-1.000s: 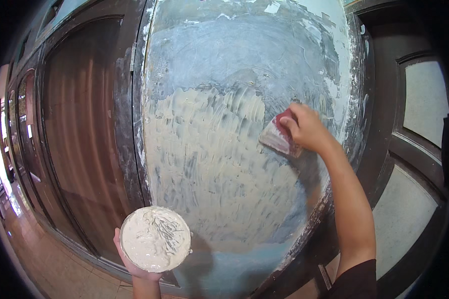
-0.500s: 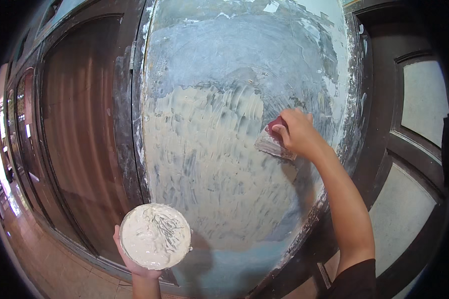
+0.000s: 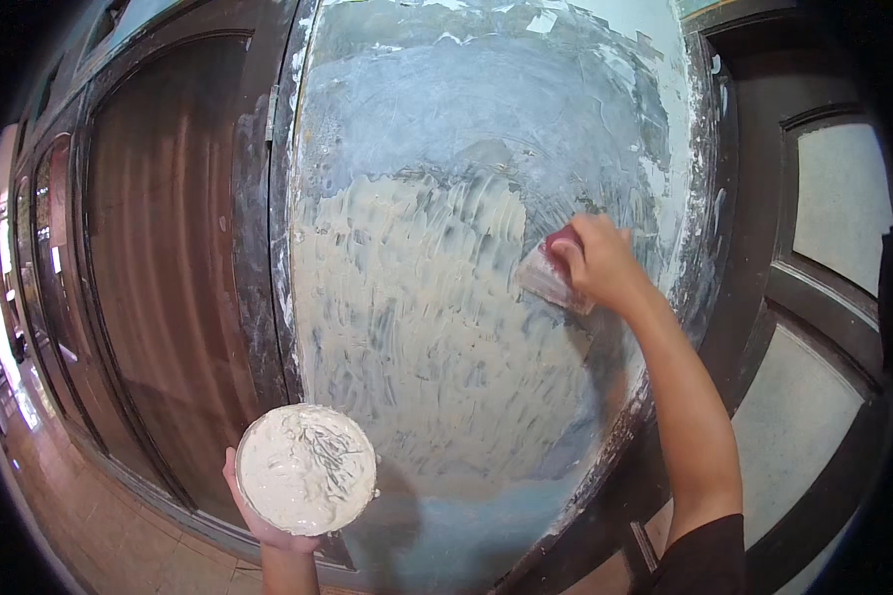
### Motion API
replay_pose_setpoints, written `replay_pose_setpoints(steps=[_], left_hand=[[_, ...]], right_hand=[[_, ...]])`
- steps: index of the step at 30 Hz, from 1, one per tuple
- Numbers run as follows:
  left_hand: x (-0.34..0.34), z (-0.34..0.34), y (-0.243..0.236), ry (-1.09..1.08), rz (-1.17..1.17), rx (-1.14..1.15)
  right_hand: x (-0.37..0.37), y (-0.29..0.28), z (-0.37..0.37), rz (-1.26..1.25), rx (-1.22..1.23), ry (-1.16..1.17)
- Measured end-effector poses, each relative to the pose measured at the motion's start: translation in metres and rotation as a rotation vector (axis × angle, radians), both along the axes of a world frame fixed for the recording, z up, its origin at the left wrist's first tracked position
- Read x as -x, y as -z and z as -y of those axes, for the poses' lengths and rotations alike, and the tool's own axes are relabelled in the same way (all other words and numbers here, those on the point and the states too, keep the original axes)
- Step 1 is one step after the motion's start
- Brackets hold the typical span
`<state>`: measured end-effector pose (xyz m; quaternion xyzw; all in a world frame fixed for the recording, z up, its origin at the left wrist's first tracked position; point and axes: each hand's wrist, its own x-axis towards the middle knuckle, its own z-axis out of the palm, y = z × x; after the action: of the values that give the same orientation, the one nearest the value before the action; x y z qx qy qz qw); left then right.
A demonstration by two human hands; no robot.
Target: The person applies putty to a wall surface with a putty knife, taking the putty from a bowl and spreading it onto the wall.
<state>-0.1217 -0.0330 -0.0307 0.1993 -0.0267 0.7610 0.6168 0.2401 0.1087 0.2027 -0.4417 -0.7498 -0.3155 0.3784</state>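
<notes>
My right hand [image 3: 602,262] is closed round the dark red grip of a putty knife [image 3: 551,276]. The knife's broad blade is smeared with pale putty and lies at or very near the wall [image 3: 446,99]; contact is hard to tell. Cream putty [image 3: 407,337] covers the wall's middle in streaky strokes, with grey-blue surface showing above and along the right. At the lower left my left hand [image 3: 268,521] holds up a round tub of putty [image 3: 308,470] from below and the side. Wet, ridged putty fills the tub's top, and most of the fingers are hidden behind it.
A dark wooden door with a glazed panel [image 3: 169,268] and a hinge stands left of the wall. Right of it is a dark frame with pale panels [image 3: 804,426]. A tiled floor [image 3: 119,516] shows at lower left.
The putty knife and my right hand have shifted slightly to the right, with the blade turned a little. My left hand and the tub stay nearly where they were.
</notes>
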Motion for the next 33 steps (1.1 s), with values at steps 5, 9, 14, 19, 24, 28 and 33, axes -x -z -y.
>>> replay_pose_setpoints(steps=[5, 9, 14, 19, 24, 28, 33], left_hand=[[0.004, -0.004, 0.007, -0.022, -0.023, -0.042], [0.004, 0.001, 0.006, -0.002, -0.020, -0.051], [0.004, 0.004, 0.007, 0.017, -0.114, -0.061], [0.006, 0.010, 0.006, -0.011, -0.002, -0.007], [0.003, 0.017, 0.005, 0.071, -0.119, -0.120], [-0.003, 0.017, 0.004, 0.041, -0.080, -0.047], [-0.008, 0.024, -0.001, 0.062, -0.105, -0.084]], right_hand=[[-0.007, -0.014, -0.005, -0.163, -0.010, -0.044], [-0.001, 0.009, -0.002, 0.043, -0.029, -0.093], [-0.013, -0.003, -0.008, -0.029, -0.038, -0.037], [-0.019, -0.014, 0.004, -0.119, -0.013, -0.148], [-0.011, 0.019, -0.001, 0.092, 0.027, -0.024], [-0.011, 0.006, -0.003, -0.087, -0.021, 0.025], [-0.025, -0.019, 0.008, -0.222, -0.087, -0.065]])
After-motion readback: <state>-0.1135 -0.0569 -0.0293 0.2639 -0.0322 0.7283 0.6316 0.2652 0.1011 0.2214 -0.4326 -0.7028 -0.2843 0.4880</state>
